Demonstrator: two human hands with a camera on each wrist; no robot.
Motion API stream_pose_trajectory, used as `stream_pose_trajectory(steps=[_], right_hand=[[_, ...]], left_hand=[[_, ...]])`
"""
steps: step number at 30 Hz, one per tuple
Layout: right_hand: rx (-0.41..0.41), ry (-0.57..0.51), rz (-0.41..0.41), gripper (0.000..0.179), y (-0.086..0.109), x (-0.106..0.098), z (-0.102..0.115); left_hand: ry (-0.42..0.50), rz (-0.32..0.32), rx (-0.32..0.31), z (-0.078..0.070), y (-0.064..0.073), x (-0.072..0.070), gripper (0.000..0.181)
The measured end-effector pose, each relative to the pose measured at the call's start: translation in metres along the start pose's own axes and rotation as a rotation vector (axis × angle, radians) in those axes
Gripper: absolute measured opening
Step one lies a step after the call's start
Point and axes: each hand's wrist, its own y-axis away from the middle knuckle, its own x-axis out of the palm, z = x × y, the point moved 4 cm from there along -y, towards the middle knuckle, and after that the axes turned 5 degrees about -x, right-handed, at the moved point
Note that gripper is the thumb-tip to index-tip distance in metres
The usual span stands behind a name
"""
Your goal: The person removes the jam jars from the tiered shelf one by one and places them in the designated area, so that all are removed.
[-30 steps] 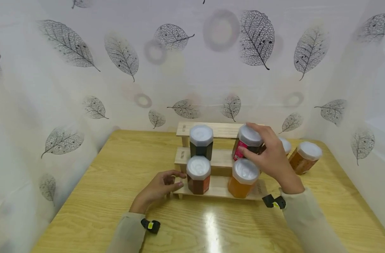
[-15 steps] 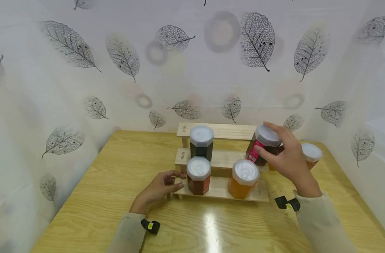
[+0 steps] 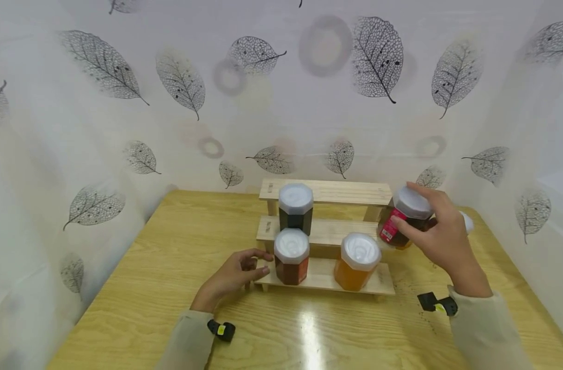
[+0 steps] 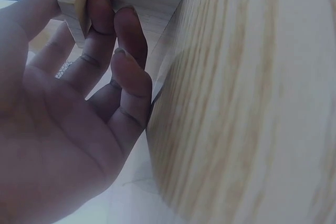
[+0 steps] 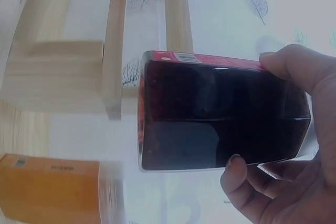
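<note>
My right hand [image 3: 443,226] grips a dark jar [image 5: 220,114] with a pink label and a whitish lid, thumb on the label side and fingers round the other. In the head view the jar is tilted, just off the right end of the wooden tiered rack [image 3: 325,191]. My left hand [image 3: 232,275] holds the left end of the rack's lowest step, its fingers curled at the wood in the left wrist view. Beside its fingertips stands a reddish-brown jar [image 3: 292,262] on that step. An amber jar [image 3: 355,264] stands toward the step's right end.
Another dark jar [image 3: 295,205] sits on the middle step at the left. Behind my right hand shows the white lid [image 3: 467,222] of a jar on the table [image 3: 207,221]. A leaf-patterned curtain [image 3: 281,113] encloses the back and sides.
My right hand has carried the dark jar to the right, from over the rack's middle step to past its right end. The left hand has stayed in place.
</note>
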Motion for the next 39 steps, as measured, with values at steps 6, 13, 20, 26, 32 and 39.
stream_pose_trajectory(steps=[6,13,20,26,32,39], right_hand=[[0.026,0.027,-0.042,0.081,0.007,-0.014,-0.007],[0.044,0.042,-0.053,0.084,0.012,-0.022,-0.019],[0.061,0.085,-0.075,0.086,0.030,-0.034,-0.029],[0.048,0.134,-0.088,0.087,0.046,-0.043,-0.038],[0.091,0.142,-0.090,0.087,0.058,-0.047,-0.045],[0.114,0.136,-0.096,0.089,0.069,-0.049,-0.054]], left_hand=[[-0.008,0.007,-0.010,0.002,-0.004,0.002,0.032],[-0.011,-0.007,-0.008,0.002,-0.002,-0.002,0.031],[-0.003,-0.005,-0.005,0.001,-0.001,-0.002,0.030],[0.008,0.003,-0.009,0.003,-0.002,-0.001,0.031],[0.007,0.000,-0.004,0.003,-0.002,-0.001,0.031],[0.005,-0.003,0.002,0.002,-0.001,-0.001,0.031]])
